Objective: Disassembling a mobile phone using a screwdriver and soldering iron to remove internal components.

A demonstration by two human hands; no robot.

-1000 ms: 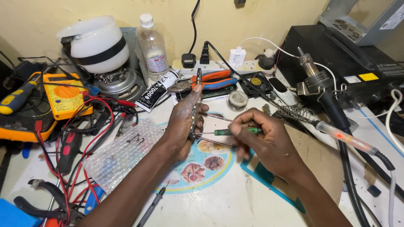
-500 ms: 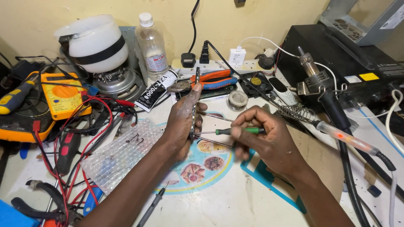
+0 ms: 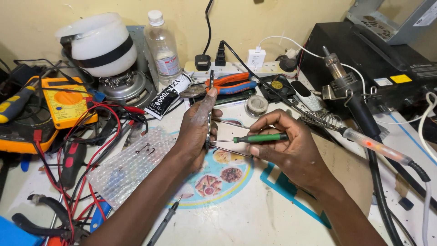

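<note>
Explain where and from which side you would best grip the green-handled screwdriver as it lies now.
Probably by the green handle of the screwdriver, from the right: it lies level, its thin shaft pointing left into the left hand, and the right hand already pinches the handle there.

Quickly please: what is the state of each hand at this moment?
Left hand: closed on a thin flat device held on edge.
Right hand: closed on a green-handled screwdriver, tip toward the device.

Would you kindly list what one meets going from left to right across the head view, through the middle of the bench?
Yellow multimeter → sheet of bubble wrap → left hand holding a thin dark device on edge → green-handled screwdriver → right hand → soldering iron.
</note>
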